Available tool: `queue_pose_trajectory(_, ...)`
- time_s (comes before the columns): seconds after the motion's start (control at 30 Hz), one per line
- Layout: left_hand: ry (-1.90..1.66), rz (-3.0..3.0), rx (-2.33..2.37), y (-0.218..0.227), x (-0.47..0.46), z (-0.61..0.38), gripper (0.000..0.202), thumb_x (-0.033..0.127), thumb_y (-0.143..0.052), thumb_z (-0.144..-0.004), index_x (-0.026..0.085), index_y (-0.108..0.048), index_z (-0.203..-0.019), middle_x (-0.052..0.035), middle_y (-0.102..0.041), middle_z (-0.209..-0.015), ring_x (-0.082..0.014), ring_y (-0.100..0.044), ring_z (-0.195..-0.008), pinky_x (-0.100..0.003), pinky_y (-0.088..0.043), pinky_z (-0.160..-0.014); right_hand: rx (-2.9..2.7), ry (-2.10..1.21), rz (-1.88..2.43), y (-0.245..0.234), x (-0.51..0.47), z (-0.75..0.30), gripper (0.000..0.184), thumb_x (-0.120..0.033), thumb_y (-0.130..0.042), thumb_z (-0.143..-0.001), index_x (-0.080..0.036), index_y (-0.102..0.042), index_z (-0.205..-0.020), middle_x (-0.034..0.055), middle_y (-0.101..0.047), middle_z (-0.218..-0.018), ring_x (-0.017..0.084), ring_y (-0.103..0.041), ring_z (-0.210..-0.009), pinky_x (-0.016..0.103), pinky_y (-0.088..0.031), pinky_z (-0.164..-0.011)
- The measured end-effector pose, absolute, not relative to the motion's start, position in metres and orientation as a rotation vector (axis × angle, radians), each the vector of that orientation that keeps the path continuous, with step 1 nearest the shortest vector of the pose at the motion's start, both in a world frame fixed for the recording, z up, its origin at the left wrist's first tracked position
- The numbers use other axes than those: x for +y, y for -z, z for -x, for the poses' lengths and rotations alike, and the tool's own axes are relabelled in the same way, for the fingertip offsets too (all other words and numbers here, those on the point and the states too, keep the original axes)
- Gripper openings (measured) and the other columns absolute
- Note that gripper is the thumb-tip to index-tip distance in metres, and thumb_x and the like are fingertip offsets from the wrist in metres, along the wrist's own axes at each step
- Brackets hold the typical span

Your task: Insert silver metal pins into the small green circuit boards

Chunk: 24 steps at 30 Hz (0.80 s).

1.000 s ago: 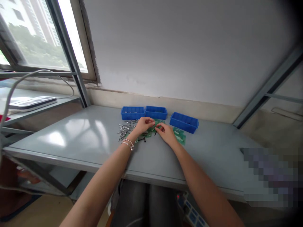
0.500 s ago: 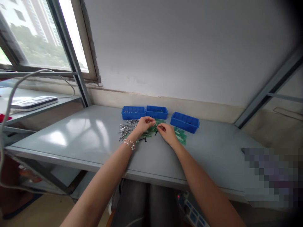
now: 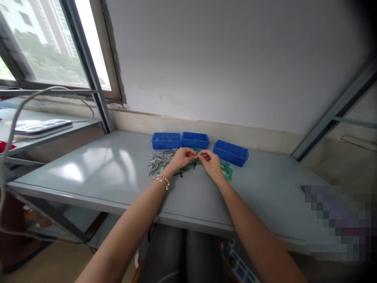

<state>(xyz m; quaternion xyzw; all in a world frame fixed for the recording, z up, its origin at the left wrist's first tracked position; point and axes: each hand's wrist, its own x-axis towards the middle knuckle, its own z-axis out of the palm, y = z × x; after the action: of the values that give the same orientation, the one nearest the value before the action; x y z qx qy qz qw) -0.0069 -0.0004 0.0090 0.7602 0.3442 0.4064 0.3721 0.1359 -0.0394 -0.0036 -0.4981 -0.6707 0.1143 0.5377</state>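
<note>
My left hand [image 3: 183,158], with a beaded bracelet [image 3: 162,181] at the wrist, pinches with thumb and forefinger. Its fingertips meet those of my right hand [image 3: 211,162], which is pinched too. Whatever lies between them is very small and mostly covered by the fingers. Below and around the hands are green plastic bags [image 3: 226,171], partly hidden. A heap of slim silvery metal pins [image 3: 157,162] spreads beside my left hand. One black screw-like piece [image 3: 181,174] lies under my left wrist, and another dark piece [image 3: 194,166] lies below the fingertips.
Three blue bins stand along the back: a left bin [image 3: 166,141] with small metal parts, a middle bin [image 3: 195,140] and a right bin [image 3: 230,152]. The grey table [image 3: 88,169] meets a wall behind. At left, a white device [image 3: 44,127] sits on a shelf near a cable [image 3: 13,125].
My right hand has moved slightly up and right, and my left hand slightly right and down. The thin piece visible between the fingertips before is now mostly covered.
</note>
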Motion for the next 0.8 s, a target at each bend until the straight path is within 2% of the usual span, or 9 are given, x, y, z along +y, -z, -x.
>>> queue_pose_trajectory(0.17, -1.045, -2.056, 0.844, -0.0093, -0.0025, 0.0052, 0.013, 0.021, -0.060, -0.068, 0.012, -0.065, -0.074, -0.0047, -0.066, -0.071, -0.0137, -0.059, -0.067, -0.022, -0.045, -0.063, -1.600, -0.294, 1.154, 0.0037, -0.0375, -0.1355, 0.019, -0.033, -0.053, -0.073, -0.016, -0.061, -0.076, 0.0025, -0.059, -0.062, 0.013, -0.051, -0.053, 0.024, -0.041, -0.051)
queue_pose_trajectory(0.5, -1.163, -2.120, 0.890, -0.0114, -0.0010, 0.0062, 0.019, 0.014, -0.060, -0.066, 0.012, -0.062, -0.085, -0.0060, -0.065, -0.084, -0.0132, -0.057, -0.072, -0.022, -0.045, -0.066, -1.659, -0.153, 1.190, 0.0051, -0.0380, -0.1384, 0.017, -0.029, -0.053, -0.074, -0.018, -0.066, -0.079, 0.0016, -0.057, -0.063, 0.013, -0.048, -0.054, 0.025, -0.040, -0.055)
queue_pose_trajectory(0.8, -1.136, -2.154, 0.914, -0.0156, -0.0045, 0.0066, 0.012, 0.021, -0.061, -0.069, 0.014, -0.063, -0.079, -0.0037, -0.065, -0.079, -0.0121, -0.056, -0.066, -0.022, -0.044, -0.062, -1.704, -0.024, 1.247, 0.0083, -0.0350, -0.1424, 0.015, -0.022, -0.055, -0.074, -0.018, -0.068, -0.080, 0.0035, -0.056, -0.069, 0.015, -0.051, -0.060, 0.027, -0.041, -0.058)
